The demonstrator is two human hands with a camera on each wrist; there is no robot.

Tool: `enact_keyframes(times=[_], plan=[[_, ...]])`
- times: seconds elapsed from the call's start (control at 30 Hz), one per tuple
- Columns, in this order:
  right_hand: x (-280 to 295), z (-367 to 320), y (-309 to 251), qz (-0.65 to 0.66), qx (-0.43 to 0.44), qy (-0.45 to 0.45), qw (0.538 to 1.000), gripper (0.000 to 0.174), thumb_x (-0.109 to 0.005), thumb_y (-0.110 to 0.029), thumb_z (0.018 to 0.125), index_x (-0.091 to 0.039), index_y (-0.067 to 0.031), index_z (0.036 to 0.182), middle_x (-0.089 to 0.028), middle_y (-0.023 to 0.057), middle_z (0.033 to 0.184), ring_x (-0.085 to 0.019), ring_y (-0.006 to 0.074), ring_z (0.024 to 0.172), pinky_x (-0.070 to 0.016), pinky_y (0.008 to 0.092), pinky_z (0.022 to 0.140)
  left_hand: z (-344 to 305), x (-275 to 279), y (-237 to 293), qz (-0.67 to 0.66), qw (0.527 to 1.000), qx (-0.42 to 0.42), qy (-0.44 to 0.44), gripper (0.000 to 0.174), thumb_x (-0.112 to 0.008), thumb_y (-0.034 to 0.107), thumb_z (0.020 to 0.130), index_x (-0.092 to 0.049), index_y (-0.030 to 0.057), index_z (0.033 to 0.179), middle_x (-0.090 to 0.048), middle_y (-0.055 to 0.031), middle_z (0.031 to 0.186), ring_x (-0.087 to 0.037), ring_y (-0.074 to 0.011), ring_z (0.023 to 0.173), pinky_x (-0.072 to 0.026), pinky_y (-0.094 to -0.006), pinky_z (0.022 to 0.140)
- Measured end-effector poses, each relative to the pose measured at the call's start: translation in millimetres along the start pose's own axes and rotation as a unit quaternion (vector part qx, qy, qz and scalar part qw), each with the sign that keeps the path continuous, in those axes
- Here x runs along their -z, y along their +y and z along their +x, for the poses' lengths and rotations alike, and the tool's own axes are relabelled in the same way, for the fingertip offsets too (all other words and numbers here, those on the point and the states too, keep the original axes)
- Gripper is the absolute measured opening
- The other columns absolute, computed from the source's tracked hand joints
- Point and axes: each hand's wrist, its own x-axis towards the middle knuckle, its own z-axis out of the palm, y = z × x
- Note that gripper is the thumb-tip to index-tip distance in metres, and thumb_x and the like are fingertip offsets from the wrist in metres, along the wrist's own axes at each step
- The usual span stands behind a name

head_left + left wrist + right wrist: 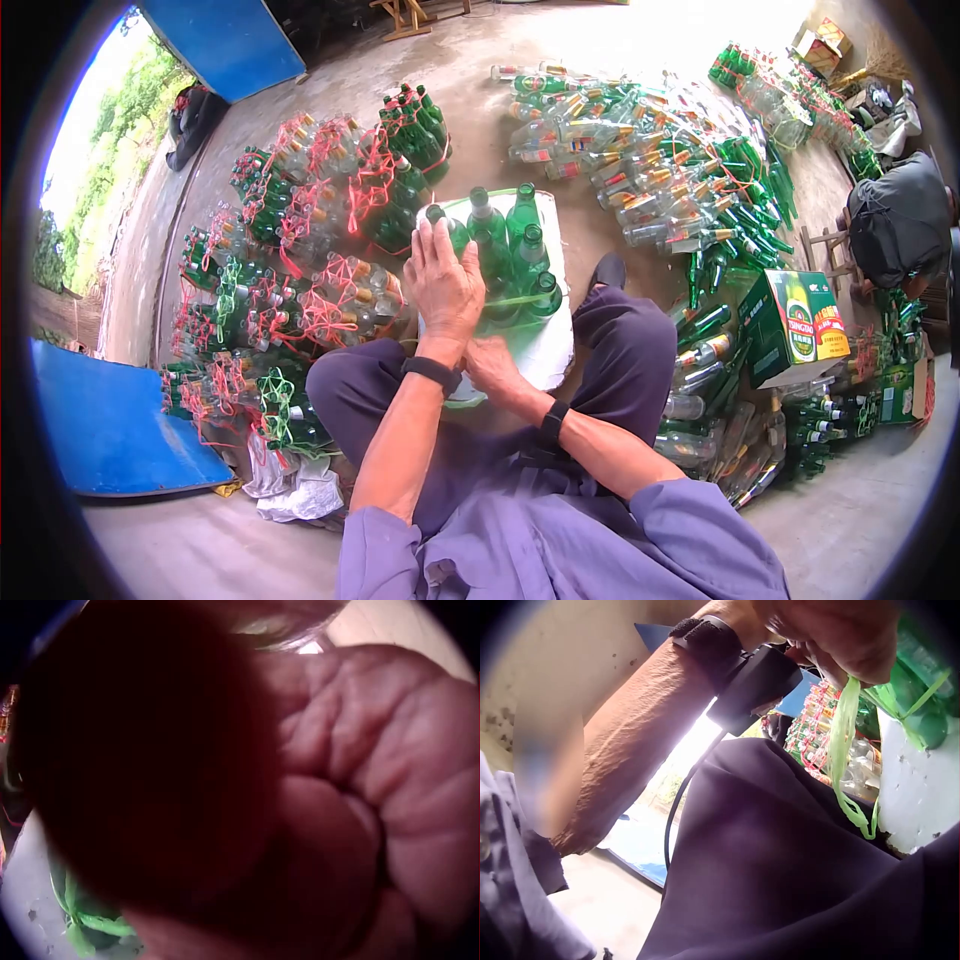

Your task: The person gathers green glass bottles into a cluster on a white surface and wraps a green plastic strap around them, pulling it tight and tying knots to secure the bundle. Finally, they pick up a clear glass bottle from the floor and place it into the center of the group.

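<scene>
Several green bottles (487, 232) stand grouped upright on a white board (548, 355) between the person's knees, a light green plastic strap (515, 301) around them. The left hand (445, 285) lies against the left side of the group, fingers stretched toward the bottle necks. Just below the left palm, the right hand (492, 366) has its fingers curled. In the right wrist view, loose strap (845, 742) hangs from under the right hand (840, 637), which pinches it. Blurred skin fills most of the left wrist view, with knotted green strap (79, 924) at lower left.
Bottle bundles tied with red strap (330, 300) stand at the left. Many loose bottles (640, 170) lie on the floor at front right. A green carton (795, 328) stands beyond the right knee. Another person (900, 225) sits at far right.
</scene>
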Motion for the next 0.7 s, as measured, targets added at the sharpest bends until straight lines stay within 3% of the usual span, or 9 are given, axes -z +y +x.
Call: enact_keyframes(times=[0.2, 0.3, 0.37, 0.6, 0.7], plan=[[1.2, -5.4, -3.8, -0.012, -0.002, 0.009, 1.000, 0.010, -0.061, -0.005, 0.078, -0.053, -0.0056, 0.085, -0.062, 0.0115, 0.069, -0.063, 0.0336, 0.067, -0.0479, 0.0438, 0.061, 1.4, -1.3, -4.2, -0.007, 0.999, -0.026, 0.020, 0.054, -0.060, 0.032, 0.096, -0.046, 0.0008, 0.138, -0.048, -0.0239, 0.144, -0.048, -0.0387, 0.131, -0.0406, -0.0484, 0.102], [1.2, -8.4, -4.0, 0.033, -0.051, -0.020, 0.998, 0.011, -0.061, -0.005, 0.077, -0.054, -0.0067, 0.085, -0.063, 0.0094, 0.069, -0.063, 0.0324, 0.067, -0.0474, 0.0436, 0.062, 1.6, -2.0, -3.3, -0.008, 0.999, -0.032, 0.022, 0.054, -0.060, 0.031, 0.096, -0.046, 0.0004, 0.138, -0.048, -0.0239, 0.144, -0.050, -0.0380, 0.129, -0.0417, -0.0481, 0.102], [3.8, -10.0, -7.5, -0.031, 0.009, 0.011, 0.999, 0.011, -0.061, -0.005, 0.077, -0.054, -0.0071, 0.085, -0.063, 0.0083, 0.068, -0.064, 0.0313, 0.066, -0.0485, 0.0419, 0.061, 2.0, -3.7, -5.1, -0.015, 0.999, -0.030, 0.024, 0.053, -0.060, 0.031, 0.096, -0.047, 0.0000, 0.137, -0.048, -0.0240, 0.144, -0.052, -0.0387, 0.125, -0.0436, -0.0477, 0.101], [17.0, -7.3, -18.4, -0.018, -0.031, 0.001, 0.999, 0.011, -0.062, -0.003, 0.076, -0.052, -0.0065, 0.081, -0.064, 0.0101, 0.069, -0.066, 0.0311, 0.065, -0.0514, 0.0418, 0.060, 5.9, 1.5, -1.0, -0.047, 0.998, -0.015, 0.032, 0.051, -0.064, 0.022, 0.094, -0.048, 0.0008, 0.137, -0.050, -0.0241, 0.143, -0.055, -0.0408, 0.121, -0.0455, -0.0467, 0.102], [30.5, -8.4, -17.6, 0.107, -0.094, -0.024, 0.989, 0.006, -0.056, -0.006, 0.083, -0.051, -0.0039, 0.080, -0.065, 0.0131, 0.071, -0.065, 0.0323, 0.065, -0.0522, 0.0406, 0.061, 1.3, -1.6, -3.3, -0.045, 0.998, -0.028, 0.034, 0.050, -0.065, 0.019, 0.091, -0.048, -0.0008, 0.134, -0.050, -0.0250, 0.141, -0.056, -0.0395, 0.117, -0.0462, -0.0456, 0.099]])
